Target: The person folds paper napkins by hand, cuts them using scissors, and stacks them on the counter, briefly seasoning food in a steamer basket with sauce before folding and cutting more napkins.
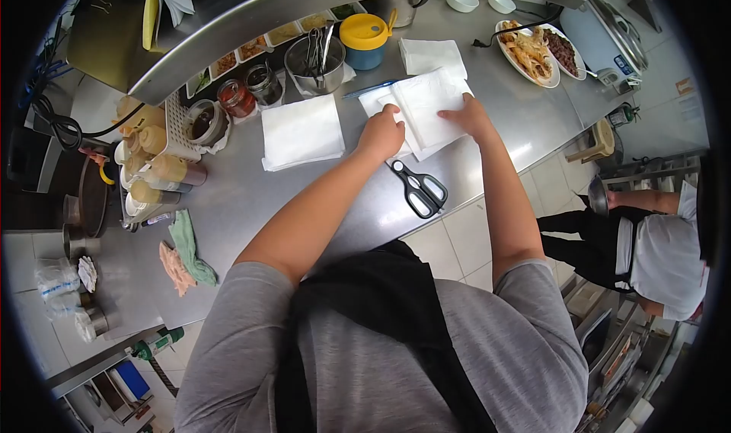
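Both hands are on the paper point(430, 105), just right of upper centre in the frame. Left hand point(383, 134) has its left edge, fingers curled; right hand point(466, 118) holds the right edge, thumb on top. Scissors point(420, 191) just below it on the table point(251, 204), handles toward the bottom. White stack point(303, 134) sits left of the left hand, apart. Yellow-lidded tub point(364, 43) at upper centre, two food plates point(542, 76) upper right. Co-worker point(659, 239) at right edge.
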Demonstrator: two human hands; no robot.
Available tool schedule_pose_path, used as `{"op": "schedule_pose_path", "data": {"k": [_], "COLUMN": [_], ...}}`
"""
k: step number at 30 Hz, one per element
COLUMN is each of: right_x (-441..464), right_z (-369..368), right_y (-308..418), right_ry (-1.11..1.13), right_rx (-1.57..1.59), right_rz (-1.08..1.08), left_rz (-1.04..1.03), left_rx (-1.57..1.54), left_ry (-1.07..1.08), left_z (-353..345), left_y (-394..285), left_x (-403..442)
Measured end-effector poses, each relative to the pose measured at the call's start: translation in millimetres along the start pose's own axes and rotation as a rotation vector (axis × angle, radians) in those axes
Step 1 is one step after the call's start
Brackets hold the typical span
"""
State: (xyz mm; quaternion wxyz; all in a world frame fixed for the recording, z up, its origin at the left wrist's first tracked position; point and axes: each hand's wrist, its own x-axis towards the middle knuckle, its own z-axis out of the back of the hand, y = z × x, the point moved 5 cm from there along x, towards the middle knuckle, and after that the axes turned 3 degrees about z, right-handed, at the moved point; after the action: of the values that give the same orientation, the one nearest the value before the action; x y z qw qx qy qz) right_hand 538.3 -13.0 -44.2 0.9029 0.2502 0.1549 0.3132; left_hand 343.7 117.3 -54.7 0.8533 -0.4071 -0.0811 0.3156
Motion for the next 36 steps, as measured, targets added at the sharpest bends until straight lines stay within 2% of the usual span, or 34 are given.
{"op": "schedule_pose_path", "data": {"k": [1, 2, 3, 5, 6, 8, 9, 11, 13, 14, 15, 16, 17, 18, 19, 20, 23, 27, 29, 30, 31, 32, 33, 35, 36], "right_x": [-3.4, -7.3, -12.7, -23.7, -29.7, -41.1, -49.2, -78.6, -109.2, -129.5, -145.8, -163.2, -177.6, -196.7, -205.1, -219.4, -236.9, -244.9, -238.9, -237.4, -232.5, -235.7, -242.9, -267.2, -280.8], "right_z": [1.5, 0.9, -0.2, 0.9, 0.1, -0.3, -0.4, 4.8, -3.8, -10.3, -23.5, -39.2, -60.0, -67.9, -95.4, -105.7, -141.4, -171.0, -182.3, -189.2, -185.4, -182.0, -185.8, -173.9, -186.1], "right_y": [1.3, -0.7, -0.8, 4.3, 5.8, 3.8, 4.2, 21.4, 40.1, 55.7, 64.6, 74.4, 84.8, 108.2, 113.7, 138.4, 180.5, 210.3, 217.1, 224.0, 231.1, 238.4, 245.2, 277.0, 283.2], "right_ry": [-0.001, 0.025, 0.051, 0.079, 0.102, 0.052, 0.007, -0.015, 0.008, 0.025, 0.086, 0.134, 0.204, 0.303, 0.372, 0.447, 0.495, 0.677, 0.648, 0.675, 0.447, 0.215, 0.235, -0.010, 0.169], "right_rx": [-0.005, 0.188, 0.382, 0.500, 0.623, 0.729, 0.840, 0.932, 1.034, 1.074, 1.111, 1.115, 1.115, 1.055, 0.983, 1.089, 0.905, 0.909, 0.899, 0.893, 0.702, 0.509, 0.508, 0.173, 0.091], "right_rz": [0.002, -0.063, -0.130, -0.151, -0.172, -0.152, -0.131, -0.053, 0.022, 0.022, -0.026, -0.047, -0.019, -0.020, 0.056, 0.073, 0.270, 0.192, 0.133, 0.142, 0.323, 0.491, 0.493, 0.891, 0.902], "left_rz": [0.112, 0.153, 0.154, 0.235, 0.233, 0.022, 0.017, -0.094, -0.112, -0.116, -0.216, -0.115, -0.120, 0.067, 0.068, 0.070, 0.160, 0.306, 0.245, 0.186, 0.202, 0.270, 0.334, 0.353, 0.361], "left_rx": [-0.075, -0.117, -0.119, -0.441, -0.444, -0.312, -0.315, -0.466, -0.587, -0.647, -0.718, -0.832, -0.687, -0.814, -0.755, -0.697, -0.708, -0.810, -0.852, -0.769, -0.770, -1.024, -1.281, -1.262, -1.238], "left_ry": [0.005, 0.007, 0.007, 0.057, 0.058, -0.025, -0.025, -0.072, 0.009, 0.042, -0.006, 0.032, -0.005, 0.082, 0.055, 0.028, -0.017, -0.188, -0.348, -0.419, -0.438, -0.407, -0.372, -0.341, -0.290], "left_z": [0.3, 0.9, -1.3, -9.7, -12.4, -10.7, -6.7, 13.0, 26.9, 37.5, 54.9, 68.1, 82.0, 95.7, 106.9, 118.2, 147.6, 181.7, 187.6, 184.6, 182.6, 172.9, 164.2, 154.2, 150.9], "left_y": [-0.9, -2.9, -4.5, -4.1, -2.6, -8.3, -11.3, -23.1, -15.7, -7.1, -1.0, 13.4, 33.9, 43.4, 58.7, 74.7, 130.0, 164.7, 179.2, 189.8, 190.7, 193.6, 197.4, 214.8, 219.2], "left_x": [2.5, 4.8, 8.0, 11.2, 11.1, 11.0, 5.2, -20.6, -48.6, -66.8, -87.2, -106.7, -123.6, -146.1, -166.0, -183.0, -224.5, -268.8, -280.8, -285.0, -289.7, -293.7, -298.7, -307.8, -311.6]}}
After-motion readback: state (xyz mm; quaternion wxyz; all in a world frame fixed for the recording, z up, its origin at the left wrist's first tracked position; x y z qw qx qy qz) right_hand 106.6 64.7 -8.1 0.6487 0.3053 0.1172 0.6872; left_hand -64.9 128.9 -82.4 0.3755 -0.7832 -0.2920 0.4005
